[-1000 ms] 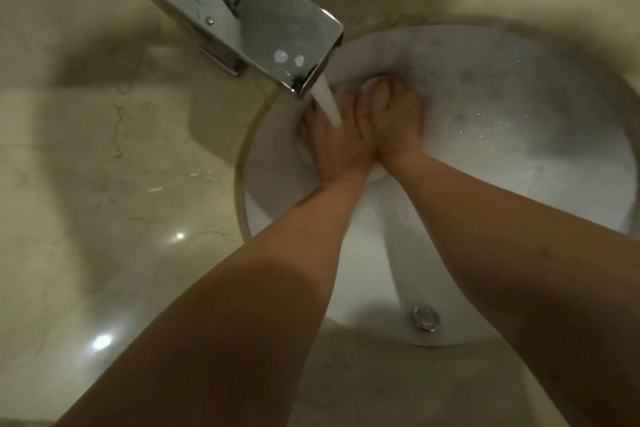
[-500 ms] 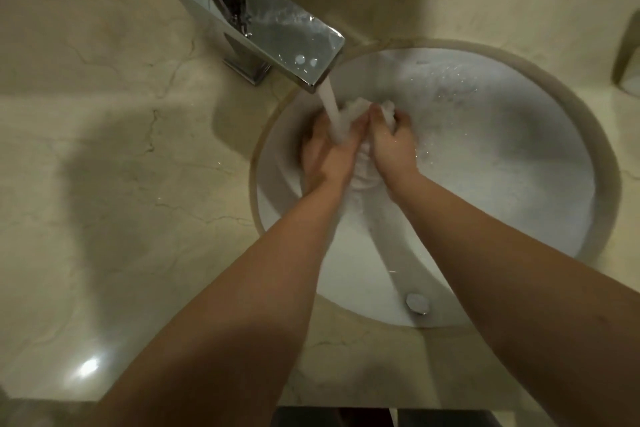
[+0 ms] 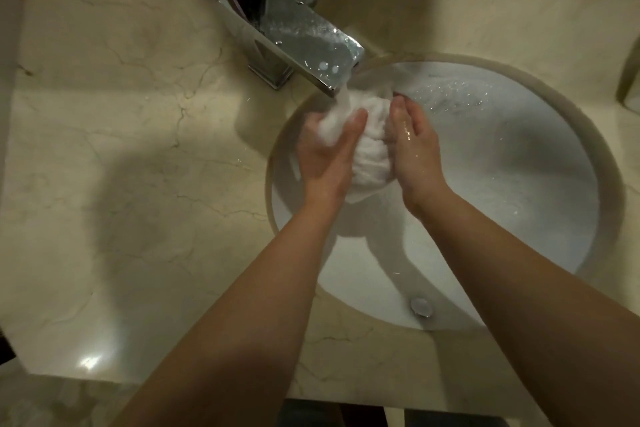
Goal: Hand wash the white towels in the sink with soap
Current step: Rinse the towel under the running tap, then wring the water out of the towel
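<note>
A bunched, wet white towel (image 3: pixel 370 152) is squeezed between my two hands above the left part of the white round sink (image 3: pixel 519 191). My left hand (image 3: pixel 325 159) grips its left side, thumb lying along the top. On the towel's right side is my right hand (image 3: pixel 415 152), wet and cupped round it. Water (image 3: pixel 341 102) runs from the chrome faucet (image 3: pixel 294 35) onto the top of the towel. Foam and bubbles cover the far wall of the basin.
A beige marble counter (image 3: pixel 138 166) surrounds the sink, with a wall at the left and back. A round metal fitting (image 3: pixel 420 305) sits in the basin's near wall. Part of a dark-edged object (image 3: pixel 630 80) shows at the right edge.
Both hands have lifted from pressing the towel flat in the basin and now hold it bunched under the running water. The view has pulled back and shifted left.
</note>
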Available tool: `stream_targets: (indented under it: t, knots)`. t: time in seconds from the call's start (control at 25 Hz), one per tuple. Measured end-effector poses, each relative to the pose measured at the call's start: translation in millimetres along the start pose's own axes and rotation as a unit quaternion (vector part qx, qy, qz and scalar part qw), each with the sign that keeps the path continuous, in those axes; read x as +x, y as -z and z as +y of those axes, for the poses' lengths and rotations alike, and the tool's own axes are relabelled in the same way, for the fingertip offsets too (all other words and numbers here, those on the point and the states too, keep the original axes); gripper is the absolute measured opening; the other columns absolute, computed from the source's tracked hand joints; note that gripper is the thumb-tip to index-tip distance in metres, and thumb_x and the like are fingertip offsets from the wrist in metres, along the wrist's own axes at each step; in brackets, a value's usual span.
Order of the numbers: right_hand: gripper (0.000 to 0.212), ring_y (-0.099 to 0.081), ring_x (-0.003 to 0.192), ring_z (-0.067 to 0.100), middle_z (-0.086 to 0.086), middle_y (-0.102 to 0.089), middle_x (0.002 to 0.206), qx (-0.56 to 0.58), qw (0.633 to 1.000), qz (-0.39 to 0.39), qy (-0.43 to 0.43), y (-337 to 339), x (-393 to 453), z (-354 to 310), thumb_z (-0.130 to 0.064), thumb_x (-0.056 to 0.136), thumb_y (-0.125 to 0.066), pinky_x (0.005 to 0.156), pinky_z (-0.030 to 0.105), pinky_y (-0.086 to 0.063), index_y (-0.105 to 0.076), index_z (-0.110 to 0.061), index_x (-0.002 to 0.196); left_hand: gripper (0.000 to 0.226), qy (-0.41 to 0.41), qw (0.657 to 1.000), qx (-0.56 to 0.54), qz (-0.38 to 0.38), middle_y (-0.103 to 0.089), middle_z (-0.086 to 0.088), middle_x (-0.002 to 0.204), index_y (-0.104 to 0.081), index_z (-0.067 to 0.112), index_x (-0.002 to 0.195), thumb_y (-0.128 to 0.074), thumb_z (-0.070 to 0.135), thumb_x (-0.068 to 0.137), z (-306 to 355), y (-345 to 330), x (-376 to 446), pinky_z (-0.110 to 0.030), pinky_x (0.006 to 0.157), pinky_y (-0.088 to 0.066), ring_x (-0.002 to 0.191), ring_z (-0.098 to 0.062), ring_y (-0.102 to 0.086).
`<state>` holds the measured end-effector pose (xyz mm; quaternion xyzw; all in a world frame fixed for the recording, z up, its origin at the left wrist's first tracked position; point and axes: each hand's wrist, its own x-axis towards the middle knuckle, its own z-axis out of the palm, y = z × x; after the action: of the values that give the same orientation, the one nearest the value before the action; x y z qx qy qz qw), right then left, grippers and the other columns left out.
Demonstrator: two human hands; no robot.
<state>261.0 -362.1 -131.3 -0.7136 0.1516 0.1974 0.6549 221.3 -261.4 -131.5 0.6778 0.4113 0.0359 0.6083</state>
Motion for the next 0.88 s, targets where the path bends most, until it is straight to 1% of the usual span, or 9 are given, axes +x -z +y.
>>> stream_targets:
  t: [0.08,0.2,0.28,0.36,0.44,0.52,0.6,0.8,0.88]
  knots:
    - [0.039,-0.065,0.111,0.009,-0.002,-0.069,0.122,0.020,1.000,-0.003,0.004,8.5,-1.2,-6.2,-0.043,0.101,-0.049,0.097,0.031,-0.053,-0.061,-0.019,0.129,0.029,-0.037,0.997,-0.065,0.026,-0.068,-0.005,0.098,-0.062,0.014,0.099,-0.077,0.035,0.085,6.1,3.8,-7.2,-0.032,0.085,-0.055,0.086,-0.009,-0.064]
    - [0.028,-0.066,0.108,0.012,-0.001,-0.070,0.116,0.017,1.000,-0.022,0.007,12.7,-5.6,-18.3,-0.040,0.100,-0.052,0.096,0.032,-0.053,-0.066,-0.024,0.118,0.036,-0.019,0.988,-0.138,0.063,-0.068,0.003,0.108,-0.065,0.012,0.114,-0.078,0.029,0.086,14.5,10.5,-15.9,-0.020,0.091,-0.053,0.096,-0.004,-0.066]
    - [0.020,-0.067,0.095,0.006,-0.004,-0.071,0.107,-0.003,0.999,-0.032,0.001,11.9,-7.8,-28.1,-0.035,0.099,-0.055,0.086,0.024,-0.053,-0.066,-0.025,0.113,0.045,0.009,0.990,-0.123,0.072,-0.072,0.008,0.110,-0.067,0.025,0.118,-0.075,0.051,0.083,10.7,14.3,-16.6,-0.033,0.096,-0.054,0.103,-0.010,-0.068]
    - [0.023,-0.064,0.082,0.002,-0.006,-0.069,0.098,-0.024,0.999,-0.029,-0.012,12.0,-7.8,-40.6,-0.033,0.098,-0.057,0.075,0.019,-0.050,-0.067,-0.020,0.114,0.050,0.055,0.990,-0.085,0.096,-0.073,0.018,0.102,-0.063,0.047,0.108,-0.063,0.081,0.072,13.3,22.7,-21.3,-0.042,0.092,-0.055,0.098,-0.013,-0.070]
    - [0.019,-0.061,0.078,0.007,-0.005,-0.067,0.090,-0.040,0.999,-0.028,-0.021,12.9,-3.2,-56.2,-0.032,0.096,-0.058,0.073,0.023,-0.047,-0.068,-0.018,0.106,0.048,0.079,0.988,-0.063,0.121,-0.071,0.022,0.092,-0.060,0.049,0.099,-0.053,0.087,0.069,20.8,30.4,-30.0,-0.043,0.091,-0.055,0.091,-0.013,-0.069]
    - [0.013,-0.059,0.080,0.012,-0.003,-0.065,0.086,-0.057,0.998,-0.038,-0.018,11.5,2.4,-77.0,-0.030,0.095,-0.058,0.072,0.027,-0.045,-0.067,-0.021,0.093,0.042,0.087,0.982,-0.108,0.130,-0.071,0.022,0.086,-0.061,0.042,0.095,-0.059,0.078,0.074,32.0,35.9,-37.3,-0.044,0.090,-0.056,0.087,-0.011,-0.070]
    - [0.013,-0.058,0.080,0.013,-0.003,-0.064,0.086,-0.076,0.995,-0.058,0.009,2.8,10.8,-100.1,-0.028,0.094,-0.056,0.073,0.028,-0.043,-0.067,-0.022,0.090,0.037,0.077,0.977,-0.145,0.138,-0.074,0.012,0.091,-0.063,0.033,0.100,-0.068,0.064,0.081,42.1,40.2,-39.2,-0.044,0.090,-0.058,0.088,-0.012,-0.071]
    - [0.023,-0.057,0.085,0.010,-0.004,-0.065,0.095,-0.155,0.976,-0.134,0.080,-42.9,29.2,-147.0,-0.023,0.098,-0.051,0.067,0.018,-0.040,-0.066,-0.023,0.115,0.041,0.077,0.961,-0.217,0.150,-0.073,-0.015,0.105,-0.062,0.005,0.114,-0.072,0.037,0.090,53.3,46.3,-34.4,-0.044,0.089,-0.058,0.098,-0.030,-0.071]
    - [0.029,-0.055,0.077,0.004,-0.005,-0.061,0.090,-0.164,0.970,-0.157,0.081,-56.0,31.7,-158.1,-0.017,0.099,-0.049,0.057,0.010,-0.037,-0.063,-0.022,0.124,0.041,0.070,0.962,-0.216,0.149,-0.072,-0.016,0.102,-0.061,0.003,0.114,-0.072,0.034,0.090,56.0,47.9,-34.5,-0.033,0.077,-0.061,0.094,-0.030,-0.071]
